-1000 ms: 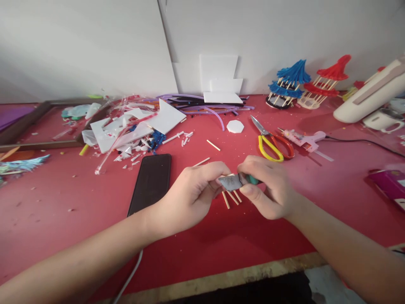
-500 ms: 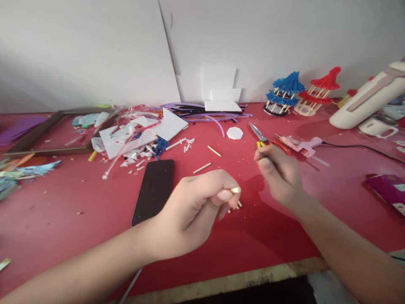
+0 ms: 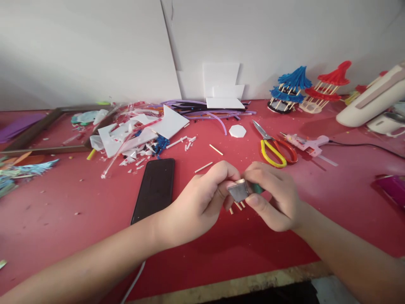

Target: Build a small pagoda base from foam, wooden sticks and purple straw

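Observation:
My left hand (image 3: pixel 202 202) is closed in a pinch on a short pale wooden stick (image 3: pixel 241 181), whose tip shows at the fingertips. My right hand (image 3: pixel 275 196) grips a small tool (image 3: pixel 238 191) with a flat grey metal head and a green part between the fingers; its exact kind is unclear. The metal head touches or almost touches the stick tip. Below the hands, several cut stick pieces (image 3: pixel 237 206) lie partly hidden on the red table (image 3: pixel 196 274). Two more loose sticks, one near stick (image 3: pixel 203 167) and one farther stick (image 3: pixel 216 149), lie beyond my left hand.
Scissors (image 3: pixel 274 153) and a pink glue gun (image 3: pixel 308 144) lie beyond my right hand. A black phone (image 3: pixel 155 190) is at left, near foam scraps (image 3: pixel 142 141). A white octagon (image 3: pixel 237 131) lies mid-table. Blue (image 3: pixel 289 90) and red (image 3: pixel 329 88) pagoda models stand at the back.
My right hand has moved left and met my left hand, and the grey tool now shows at the stick. The scissors handles are uncovered. The view has shifted slightly.

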